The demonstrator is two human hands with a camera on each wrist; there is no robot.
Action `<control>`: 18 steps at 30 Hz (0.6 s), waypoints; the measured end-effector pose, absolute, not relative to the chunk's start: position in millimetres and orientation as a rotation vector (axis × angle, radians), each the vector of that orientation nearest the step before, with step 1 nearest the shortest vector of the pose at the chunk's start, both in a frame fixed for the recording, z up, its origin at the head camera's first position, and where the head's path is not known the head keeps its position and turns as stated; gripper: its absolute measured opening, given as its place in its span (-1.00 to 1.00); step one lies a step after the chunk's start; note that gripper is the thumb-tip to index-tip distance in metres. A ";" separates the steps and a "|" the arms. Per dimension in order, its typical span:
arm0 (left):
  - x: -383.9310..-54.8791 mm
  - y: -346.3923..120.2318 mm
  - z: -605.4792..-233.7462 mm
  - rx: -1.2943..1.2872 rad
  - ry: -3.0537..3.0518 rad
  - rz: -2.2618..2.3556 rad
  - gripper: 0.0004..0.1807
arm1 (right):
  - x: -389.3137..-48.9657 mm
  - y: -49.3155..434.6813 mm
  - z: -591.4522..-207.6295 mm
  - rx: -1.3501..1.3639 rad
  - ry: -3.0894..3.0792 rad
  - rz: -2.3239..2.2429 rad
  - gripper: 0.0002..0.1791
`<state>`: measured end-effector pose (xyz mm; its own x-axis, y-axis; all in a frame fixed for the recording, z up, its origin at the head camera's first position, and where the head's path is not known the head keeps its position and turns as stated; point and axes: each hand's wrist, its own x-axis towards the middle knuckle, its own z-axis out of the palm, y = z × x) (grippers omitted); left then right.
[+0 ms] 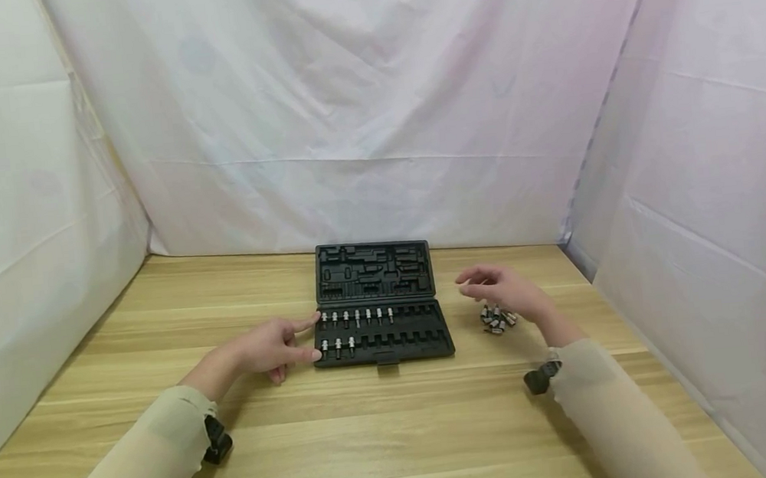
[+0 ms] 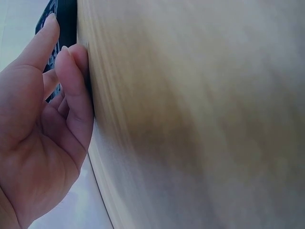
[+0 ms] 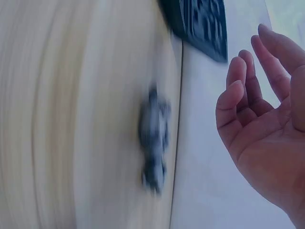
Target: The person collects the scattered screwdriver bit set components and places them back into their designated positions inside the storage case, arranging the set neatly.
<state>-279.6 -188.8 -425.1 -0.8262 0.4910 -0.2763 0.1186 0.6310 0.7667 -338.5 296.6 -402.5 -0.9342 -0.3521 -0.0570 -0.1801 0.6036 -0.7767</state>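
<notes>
An open black plastic tool case (image 1: 411,350) lies flat on the table, its molded lid (image 1: 372,251) folded back. Several small metal bit sockets (image 1: 368,316) fill the left part of its upper row of slots. Three more bit sockets (image 1: 339,346) sit at the left of the lower row. My left hand (image 1: 265,348) touches the case's left edge with extended thumb and index finger, the other fingers loosely bent. My right hand (image 1: 509,294), holding nothing, hovers with gently bent fingers above and beside a small pile of loose bit sockets (image 1: 496,320) right of the case.
The wooden table (image 1: 347,442) extends around the case. White sheets (image 1: 356,103) hang behind it and along both sides. A black strap device (image 1: 217,440) is on the left wrist, and another (image 1: 542,377) on the right.
</notes>
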 end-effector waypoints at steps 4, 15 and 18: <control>-279.3 -189.1 -424.6 0.483 2.388 1.077 0.00 | -337.4 333.9 -402.1 -0.420 2.693 -1.221 -0.53; -278.6 -188.9 -424.6 0.487 2.390 1.069 0.00 | -327.3 384.7 -409.7 -0.458 2.819 -0.866 -0.73; -278.6 -188.6 -424.6 0.483 2.388 1.069 0.00 | -327.3 388.1 -411.7 -0.439 2.780 -0.872 -0.72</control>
